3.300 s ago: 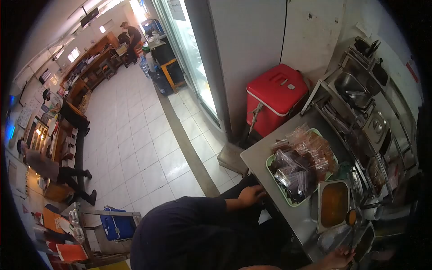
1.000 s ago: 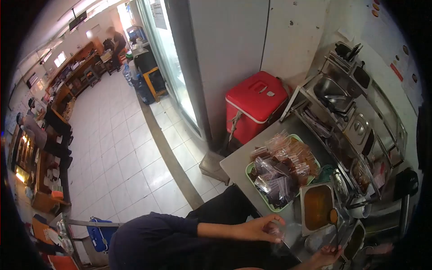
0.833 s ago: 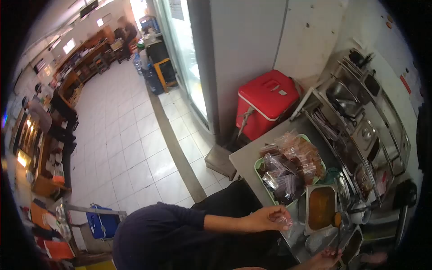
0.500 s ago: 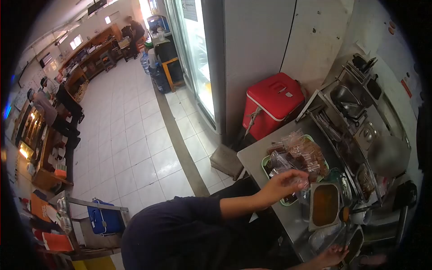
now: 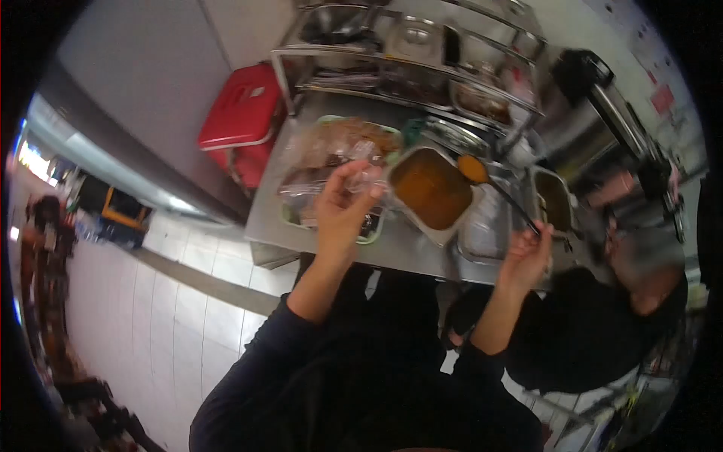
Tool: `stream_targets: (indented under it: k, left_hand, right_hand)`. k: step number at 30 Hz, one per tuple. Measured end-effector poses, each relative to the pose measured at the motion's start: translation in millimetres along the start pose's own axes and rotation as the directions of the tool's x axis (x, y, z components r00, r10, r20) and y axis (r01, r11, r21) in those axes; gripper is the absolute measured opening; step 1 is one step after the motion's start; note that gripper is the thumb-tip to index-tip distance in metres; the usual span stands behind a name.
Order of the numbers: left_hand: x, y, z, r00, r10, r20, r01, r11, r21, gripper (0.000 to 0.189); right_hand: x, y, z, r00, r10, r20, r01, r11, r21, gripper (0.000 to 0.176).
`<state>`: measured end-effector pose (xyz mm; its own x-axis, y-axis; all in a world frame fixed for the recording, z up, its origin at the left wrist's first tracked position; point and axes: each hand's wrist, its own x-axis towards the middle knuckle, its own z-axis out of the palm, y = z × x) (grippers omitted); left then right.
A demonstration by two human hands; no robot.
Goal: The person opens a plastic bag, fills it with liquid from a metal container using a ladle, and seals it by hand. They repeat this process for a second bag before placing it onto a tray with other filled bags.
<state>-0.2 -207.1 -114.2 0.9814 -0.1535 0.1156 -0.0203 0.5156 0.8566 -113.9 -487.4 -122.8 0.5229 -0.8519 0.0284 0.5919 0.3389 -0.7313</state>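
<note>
My left hand (image 5: pixel 348 197) is closed on a small clear plastic bag (image 5: pixel 366 181), held up at the left rim of a deep metal pan (image 5: pixel 465 218) of orange-brown sauce (image 5: pixel 431 190). Fingers of my right hand (image 5: pixel 525 255) grip the dark handle of a ladle (image 5: pixel 506 197). Orange sauce fills the ladle's bowl, which is at the pan's right rim. Behind my left hand, a pale green tray (image 5: pixel 369 239) holds many small clear bags with brownish contents (image 5: pixel 316 147).
A clear container (image 5: pixel 484 233) and another metal pan (image 5: pixel 553 197) stand to the right. Behind the metal table (image 5: pixel 263 218) rises a steel rack (image 5: pixel 414 94). A red cooler (image 5: pixel 239 109) is at the back left. A person in dark clothes (image 5: pixel 595 328) is close on my right.
My view has swung right, toward the table. The ladle's bowl, lower beside the pan before, is now up at its right rim. My left hand still holds the bag.
</note>
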Motion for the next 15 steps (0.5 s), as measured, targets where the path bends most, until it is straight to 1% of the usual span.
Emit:
stream_targets:
  k: [2,5,6,7,8,11,14,15]
  left_hand:
    - [3.7,3.8,11.8,0.999,-0.001,0.049,0.001,1.000,-0.016,0.052]
    - [9.1,-3.9,19.3,0.979,0.122,0.164,-0.140,0.985,0.103,0.064]
    - [30.7,-21.0,23.0,0.971,0.145,0.187,-0.184,0.960,0.209,0.067]
    - [35.8,-22.7,26.4,0.962,0.177,0.209,-0.234,0.929,0.286,0.071]
    - [39.1,-24.2,28.1,0.950,0.208,0.232,-0.283,0.889,0.361,0.075]
    - [51.1,-31.3,31.2,0.935,0.239,0.261,-0.339,0.818,0.464,0.082]
    - [57.2,-35.7,36.4,0.949,0.211,0.235,-0.307,0.791,0.529,0.084]
    - [58.1,-37.5,37.8,0.947,0.214,0.238,-0.310,0.795,0.521,0.085]
  right_hand:
    - [-12.6,-7.4,9.6,0.999,-0.032,0.002,0.032,0.998,-0.052,0.032]
    - [-31.1,-16.9,16.8,0.999,-0.043,0.011,0.044,0.995,-0.094,0.033]
    - [-13.6,0.8,13.9,1.000,-0.021,-0.004,0.020,0.996,-0.091,0.034]
    - [-13.0,1.4,14.8,0.999,-0.036,0.025,0.039,0.993,-0.115,0.034]
    - [-13.3,3.1,14.3,0.999,-0.027,0.017,0.029,0.993,-0.115,0.034]
    - [-11.0,9.8,17.9,1.000,-0.019,0.019,0.021,0.995,-0.102,0.034]
    - [-12.7,6.1,27.6,0.998,-0.055,0.041,0.058,0.994,-0.090,0.034]
    - [-12.3,3.0,33.7,0.996,-0.075,0.048,0.079,0.993,-0.085,0.034]
